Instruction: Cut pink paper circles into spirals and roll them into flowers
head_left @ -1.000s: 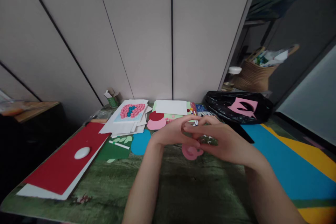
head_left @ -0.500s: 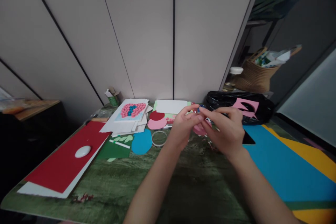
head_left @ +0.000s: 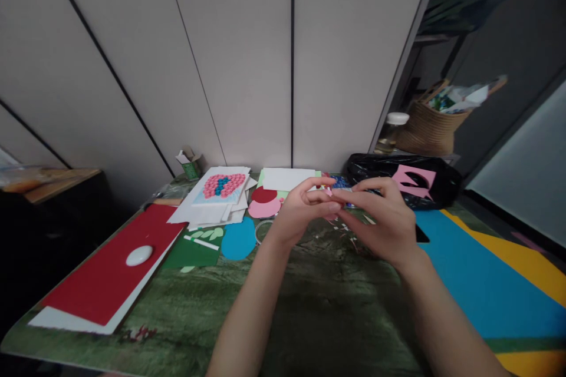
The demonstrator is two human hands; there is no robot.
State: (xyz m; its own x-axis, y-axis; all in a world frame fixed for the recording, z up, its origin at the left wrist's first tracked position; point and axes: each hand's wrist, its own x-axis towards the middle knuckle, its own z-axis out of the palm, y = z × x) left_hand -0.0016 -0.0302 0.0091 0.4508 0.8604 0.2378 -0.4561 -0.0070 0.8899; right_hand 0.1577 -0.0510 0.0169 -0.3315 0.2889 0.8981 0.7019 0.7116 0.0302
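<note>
My left hand (head_left: pixel 300 212) and my right hand (head_left: pixel 380 218) meet above the middle of the green table (head_left: pixel 309 306). Their fingertips are pinched together around a small pink piece (head_left: pixel 329 193) that I can barely make out. A clear tape ring (head_left: pixel 262 230) lies on the table just left of my left wrist, partly hidden by it. Small paper scraps (head_left: pixel 349 235) lie under the hands.
A red sheet (head_left: pixel 106 271) with a white oval on it lies at the left. Behind it are white papers with a pink-and-blue heart (head_left: pixel 221 185), pink, red and blue cut-outs (head_left: pixel 241 238), and a black bag (head_left: pixel 398 185). Blue and yellow sheets (head_left: pixel 477 283) cover the right.
A second ago the hands were low over a pink cut-out near the table. They rose and moved farther back, and have since drawn slightly lower with fingertips still together. The pink cut-out is out of sight.
</note>
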